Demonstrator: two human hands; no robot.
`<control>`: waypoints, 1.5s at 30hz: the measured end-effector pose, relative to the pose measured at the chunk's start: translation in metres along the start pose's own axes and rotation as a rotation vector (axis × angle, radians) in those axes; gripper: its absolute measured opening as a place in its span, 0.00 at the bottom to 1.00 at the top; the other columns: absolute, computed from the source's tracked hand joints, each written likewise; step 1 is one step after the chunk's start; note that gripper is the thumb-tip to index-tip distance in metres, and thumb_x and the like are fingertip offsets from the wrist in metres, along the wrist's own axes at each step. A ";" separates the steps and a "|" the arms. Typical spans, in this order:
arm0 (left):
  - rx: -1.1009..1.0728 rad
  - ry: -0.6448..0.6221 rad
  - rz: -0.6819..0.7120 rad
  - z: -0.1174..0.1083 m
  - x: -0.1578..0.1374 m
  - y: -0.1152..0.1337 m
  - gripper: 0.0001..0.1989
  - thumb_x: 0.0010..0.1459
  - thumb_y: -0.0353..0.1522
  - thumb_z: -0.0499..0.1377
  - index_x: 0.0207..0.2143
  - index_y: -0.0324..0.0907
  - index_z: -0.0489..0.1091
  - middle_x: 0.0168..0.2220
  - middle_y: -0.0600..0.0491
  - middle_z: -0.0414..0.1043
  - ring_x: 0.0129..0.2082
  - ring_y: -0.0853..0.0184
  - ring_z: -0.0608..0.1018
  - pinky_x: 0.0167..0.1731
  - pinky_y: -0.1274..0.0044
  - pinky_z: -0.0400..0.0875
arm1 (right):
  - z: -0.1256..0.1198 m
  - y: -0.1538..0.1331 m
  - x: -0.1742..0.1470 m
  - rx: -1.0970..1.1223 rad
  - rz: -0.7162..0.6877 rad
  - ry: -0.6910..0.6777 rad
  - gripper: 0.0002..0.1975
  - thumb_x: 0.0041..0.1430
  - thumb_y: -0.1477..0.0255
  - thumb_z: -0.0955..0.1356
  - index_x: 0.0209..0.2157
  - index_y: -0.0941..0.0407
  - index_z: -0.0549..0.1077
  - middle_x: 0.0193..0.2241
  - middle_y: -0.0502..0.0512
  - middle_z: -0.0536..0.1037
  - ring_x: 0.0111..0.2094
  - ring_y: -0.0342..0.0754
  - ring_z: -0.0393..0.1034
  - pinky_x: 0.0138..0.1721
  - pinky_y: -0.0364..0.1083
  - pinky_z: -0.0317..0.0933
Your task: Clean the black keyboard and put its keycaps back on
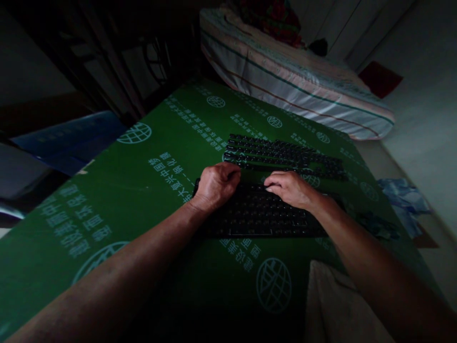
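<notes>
A black keyboard (pixel 264 216) lies on the green printed board (pixel 143 190) in front of me. My left hand (pixel 219 183) is closed over its far left part, fingers curled; what they hold, if anything, is hidden. Above the far edge, right of the middle, my right hand (pixel 289 188) has thumb and fingertips pinched together near the top row. Anything between them is too dark to make out. Just beyond the keyboard, black keycaps (pixel 282 155) lie in rows shaped like a keyboard, with green showing between some of them.
A beige cloth (pixel 332 300) lies at the near right, and a dark crumpled item (pixel 378 225) sits right of the keyboard. Past the board stands a bed with a striped sheet (pixel 285 81). A blue panel (pixel 71 138) is on the left. The room is dim.
</notes>
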State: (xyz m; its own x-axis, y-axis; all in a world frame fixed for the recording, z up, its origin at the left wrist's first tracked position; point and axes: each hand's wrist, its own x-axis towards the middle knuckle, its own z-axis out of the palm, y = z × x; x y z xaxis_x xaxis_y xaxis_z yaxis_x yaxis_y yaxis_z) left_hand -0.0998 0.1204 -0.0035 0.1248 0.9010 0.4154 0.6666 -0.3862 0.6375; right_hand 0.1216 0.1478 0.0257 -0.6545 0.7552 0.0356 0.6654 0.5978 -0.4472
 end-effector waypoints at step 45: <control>0.021 -0.019 0.048 0.003 -0.002 0.001 0.13 0.55 0.31 0.51 0.31 0.38 0.75 0.29 0.49 0.76 0.29 0.67 0.76 0.31 0.75 0.69 | -0.009 -0.006 0.003 -0.271 -0.110 -0.186 0.07 0.58 0.80 0.63 0.32 0.57 0.70 0.32 0.56 0.72 0.33 0.47 0.67 0.34 0.44 0.58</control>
State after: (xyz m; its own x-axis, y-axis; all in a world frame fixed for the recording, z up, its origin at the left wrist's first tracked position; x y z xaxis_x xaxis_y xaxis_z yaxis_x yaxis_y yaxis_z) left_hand -0.0972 0.1191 -0.0057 0.1707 0.8851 0.4329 0.6747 -0.4252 0.6033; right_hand 0.1185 0.1485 0.0366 -0.7655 0.6350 -0.1045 0.6418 0.7415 -0.1956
